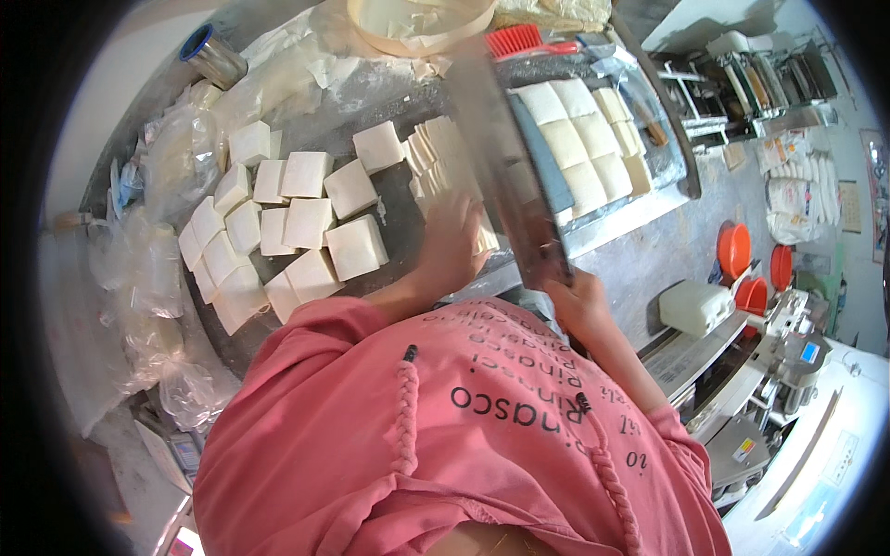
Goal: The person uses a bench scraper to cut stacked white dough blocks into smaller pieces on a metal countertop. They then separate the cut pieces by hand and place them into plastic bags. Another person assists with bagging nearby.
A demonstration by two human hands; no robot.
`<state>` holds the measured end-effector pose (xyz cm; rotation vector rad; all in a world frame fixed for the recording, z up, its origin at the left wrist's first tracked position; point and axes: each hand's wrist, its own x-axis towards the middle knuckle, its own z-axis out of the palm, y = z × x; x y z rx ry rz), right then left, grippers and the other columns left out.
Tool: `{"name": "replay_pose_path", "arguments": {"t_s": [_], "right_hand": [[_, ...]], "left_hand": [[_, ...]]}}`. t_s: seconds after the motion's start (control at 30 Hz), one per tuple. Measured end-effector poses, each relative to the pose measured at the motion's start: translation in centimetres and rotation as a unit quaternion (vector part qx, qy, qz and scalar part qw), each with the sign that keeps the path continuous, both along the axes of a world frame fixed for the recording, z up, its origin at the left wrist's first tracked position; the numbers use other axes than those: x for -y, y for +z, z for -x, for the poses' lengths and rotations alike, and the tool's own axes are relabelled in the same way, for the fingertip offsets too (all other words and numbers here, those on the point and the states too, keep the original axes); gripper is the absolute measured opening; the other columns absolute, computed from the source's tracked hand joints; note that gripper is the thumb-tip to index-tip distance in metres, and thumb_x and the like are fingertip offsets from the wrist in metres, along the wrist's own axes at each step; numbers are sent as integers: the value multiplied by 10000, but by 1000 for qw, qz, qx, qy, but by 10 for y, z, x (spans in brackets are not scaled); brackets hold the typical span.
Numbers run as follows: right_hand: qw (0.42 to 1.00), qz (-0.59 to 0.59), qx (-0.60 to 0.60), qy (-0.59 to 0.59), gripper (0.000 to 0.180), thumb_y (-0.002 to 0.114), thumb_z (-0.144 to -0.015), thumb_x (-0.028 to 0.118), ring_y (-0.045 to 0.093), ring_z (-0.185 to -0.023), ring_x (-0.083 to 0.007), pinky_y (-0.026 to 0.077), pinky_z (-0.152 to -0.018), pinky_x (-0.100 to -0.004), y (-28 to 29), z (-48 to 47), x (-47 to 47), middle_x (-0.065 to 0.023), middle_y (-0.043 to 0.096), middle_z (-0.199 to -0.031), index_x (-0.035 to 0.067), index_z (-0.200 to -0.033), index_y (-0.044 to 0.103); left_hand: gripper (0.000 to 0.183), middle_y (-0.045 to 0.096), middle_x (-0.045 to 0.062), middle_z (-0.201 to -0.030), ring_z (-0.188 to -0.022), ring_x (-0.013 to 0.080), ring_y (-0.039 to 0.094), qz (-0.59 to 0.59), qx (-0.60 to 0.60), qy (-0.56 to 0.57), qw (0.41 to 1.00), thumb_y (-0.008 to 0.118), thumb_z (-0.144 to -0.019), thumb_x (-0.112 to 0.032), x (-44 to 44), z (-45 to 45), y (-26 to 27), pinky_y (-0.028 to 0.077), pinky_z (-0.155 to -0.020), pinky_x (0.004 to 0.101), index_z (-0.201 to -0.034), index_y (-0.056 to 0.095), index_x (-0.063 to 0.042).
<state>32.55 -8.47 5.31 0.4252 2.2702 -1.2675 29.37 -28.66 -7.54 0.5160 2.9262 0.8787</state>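
Note:
My right hand (578,303) grips the handle end of a long, broad metal knife (518,187). The motion-blurred blade stretches away from me across the worktable. My left hand (452,240) lies on a row of thin, pale dough sheets (437,156), just left of the blade. Its fingers are blurred, so their grip is unclear. Further left, several square stacks of cut wrappers (308,174) sit on the dark tabletop (396,229). To the right of the knife is a blue-grey flat strip (542,149), with more square stacks (585,142) packed together beyond it.
A round wooden-rimmed sieve (421,45) and a red brush (514,42) are at the back. Clear plastic bags (149,278) and a metal cylinder (214,59) line the left edge. On the right are a white jerrycan (695,308) and orange-red basins (733,250).

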Motion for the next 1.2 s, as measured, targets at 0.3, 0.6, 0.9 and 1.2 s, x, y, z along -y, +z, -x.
{"name": "replay_pose_path", "arguments": {"t_s": [0.3,0.6,0.9,1.2], "right_hand": [[869,-406,-270,79,418,581,-807,251,635,-651,-324,481,-602,-419,19,171,-220,-154,633,-690,141,-1210,557],[810,-504,-206,218,466,533,-787,285,601,-924,-365,446,-786,-488,-86,338,-268,-175,620,-1017,259,-1251,508],[733,69,-468,489,372,639,-773,175,497,-1108,-335,382,-971,-423,-44,268,15,-168,571,-1139,88,-1133,598],[808,-256,-357,393,573,589,-789,445,279,-1316,-314,228,-1082,-417,-173,205,169,-167,347,-1404,215,-1303,485]], "left_hand": [[671,261,222,-1422,-1344,391,200,86,-38,97,991,641,-750,-423,-18,-14,6,168,-1064,551,-1333,424,-172],[602,248,148,-1450,-1347,363,209,137,74,299,941,656,-760,-310,-95,-31,18,185,-1077,522,-1307,447,-170],[274,652,144,-833,-730,335,626,-97,307,582,747,568,-819,-323,-60,-220,-125,492,-691,450,-1010,607,-130],[390,586,37,-1042,-916,208,565,-849,-153,446,237,518,-863,-384,149,-224,-225,482,-790,434,-1133,530,-103]]}}
